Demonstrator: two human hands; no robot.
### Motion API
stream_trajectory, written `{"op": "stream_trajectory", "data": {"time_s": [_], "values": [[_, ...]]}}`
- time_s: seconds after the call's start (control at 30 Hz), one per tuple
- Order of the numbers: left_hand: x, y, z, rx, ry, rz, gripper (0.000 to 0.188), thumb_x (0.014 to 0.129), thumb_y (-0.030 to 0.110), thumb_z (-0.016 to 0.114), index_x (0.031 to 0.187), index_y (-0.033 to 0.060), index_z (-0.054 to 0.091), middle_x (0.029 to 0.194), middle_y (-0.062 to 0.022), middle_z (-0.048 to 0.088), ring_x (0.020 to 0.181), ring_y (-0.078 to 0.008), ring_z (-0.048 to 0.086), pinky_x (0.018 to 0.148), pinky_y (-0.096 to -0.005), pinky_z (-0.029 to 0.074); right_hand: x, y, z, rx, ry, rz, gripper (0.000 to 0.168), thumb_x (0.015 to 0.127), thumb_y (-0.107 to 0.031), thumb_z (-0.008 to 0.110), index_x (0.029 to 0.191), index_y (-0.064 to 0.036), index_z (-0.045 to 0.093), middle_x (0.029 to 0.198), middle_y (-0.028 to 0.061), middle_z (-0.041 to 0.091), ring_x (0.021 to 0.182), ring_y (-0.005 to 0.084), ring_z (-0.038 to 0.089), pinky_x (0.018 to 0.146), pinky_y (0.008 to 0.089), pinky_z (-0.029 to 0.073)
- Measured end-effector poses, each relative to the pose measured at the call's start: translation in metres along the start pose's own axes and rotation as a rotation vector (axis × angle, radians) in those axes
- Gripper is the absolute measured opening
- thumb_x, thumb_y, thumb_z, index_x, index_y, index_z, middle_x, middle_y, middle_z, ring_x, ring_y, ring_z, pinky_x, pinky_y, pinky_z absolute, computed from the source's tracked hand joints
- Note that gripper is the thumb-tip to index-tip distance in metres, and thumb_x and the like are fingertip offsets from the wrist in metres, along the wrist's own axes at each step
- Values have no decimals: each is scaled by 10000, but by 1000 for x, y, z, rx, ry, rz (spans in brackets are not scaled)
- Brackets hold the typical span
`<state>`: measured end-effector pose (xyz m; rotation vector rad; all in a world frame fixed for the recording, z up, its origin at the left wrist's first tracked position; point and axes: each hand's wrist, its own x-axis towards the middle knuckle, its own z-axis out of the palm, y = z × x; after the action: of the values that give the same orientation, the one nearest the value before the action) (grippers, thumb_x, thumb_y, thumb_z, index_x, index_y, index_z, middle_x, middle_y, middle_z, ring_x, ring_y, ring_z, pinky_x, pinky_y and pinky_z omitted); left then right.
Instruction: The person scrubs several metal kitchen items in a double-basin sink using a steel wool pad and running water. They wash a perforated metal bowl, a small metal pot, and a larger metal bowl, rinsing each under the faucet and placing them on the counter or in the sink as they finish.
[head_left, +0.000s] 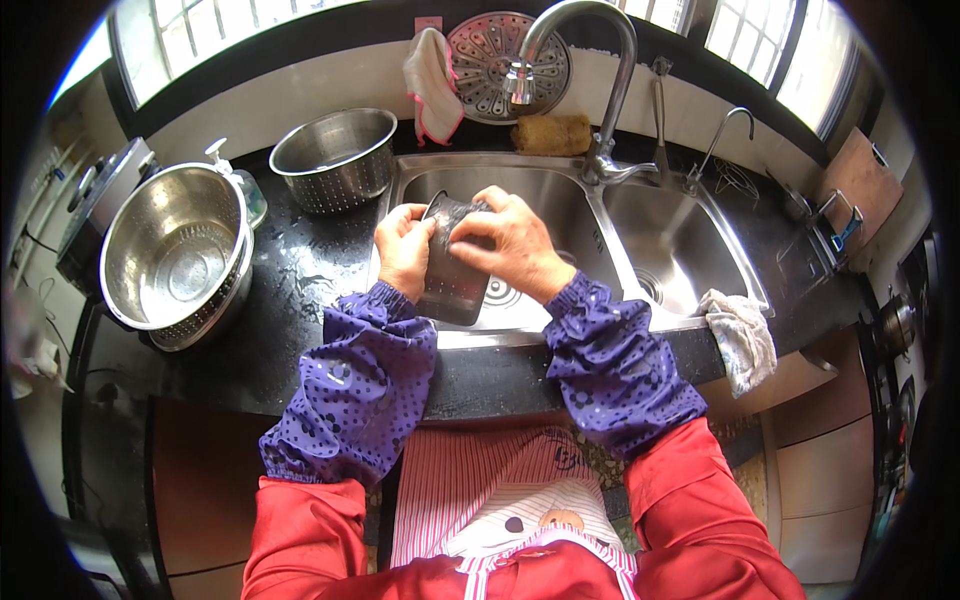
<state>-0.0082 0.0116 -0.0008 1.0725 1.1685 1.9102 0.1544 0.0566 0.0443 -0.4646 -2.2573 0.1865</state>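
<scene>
My left hand (405, 251) grips the side of a dark metal perforated container (456, 289), tilted over the front left of the large sink basin (555, 202). Rows of small holes show in its lower wall. Across its upper part runs a dark, glossy, wrinkled patch (450, 214); whether this is a scrubber, a cloth or wet residue, I cannot tell. My right hand (517, 244) lies over that upper part with bent fingers. Its thumb and forefinger come close together at the patch, and what they may pinch is hidden.
Stacked steel colanders (180, 247) and a deep perforated pot (334, 161) stand on the wet black counter (315, 277) at left. A tall faucet (619, 90) rises behind the double sink. A rag (739, 341) drapes over the front edge near the smaller basin (675, 240).
</scene>
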Motion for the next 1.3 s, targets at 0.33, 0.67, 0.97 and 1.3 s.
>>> {"op": "stream_trajectory", "data": {"time_s": [0.33, 0.67, 0.97, 1.3], "values": [[-4, 13, 4, 52, -112, -3, 211, 792, -14, 559, 994, -54, 609, 885, -72, 651, 783, -110, 593, 741, -226, 464, 4, 25, -9, 95, 13, 230, 175, 721, -307, 690, 844, -184, 709, 881, 104, 574, 875, 252, 593, 747, 351, 489], [-11, 22, 12, 66, -260, 13, 208, 795, -4, 544, 991, -43, 602, 862, -50, 636, 773, -86, 571, 718, -207, 443, 0, 50, -11, 207, 37, 445, 215, 749, -353, 679, 878, -184, 714, 936, 107, 548, 904, 261, 579, 785, 345, 474], [-13, 26, 13, 67, -312, -15, 216, 792, 0, 538, 991, -49, 607, 873, -58, 642, 787, -99, 572, 742, -216, 441, -2, 60, -16, 150, 37, 559, 255, 758, -383, 661, 906, -183, 714, 924, 105, 541, 906, 249, 567, 790, 338, 464], [-13, 25, 12, 88, -302, 4, 215, 780, 3, 537, 979, -40, 605, 860, -41, 628, 769, -93, 563, 722, -211, 436, 0, 56, -16, 90, -18, 534, 265, 766, -404, 648, 919, -197, 711, 934, 113, 546, 915, 266, 570, 790, 349, 468]]}}
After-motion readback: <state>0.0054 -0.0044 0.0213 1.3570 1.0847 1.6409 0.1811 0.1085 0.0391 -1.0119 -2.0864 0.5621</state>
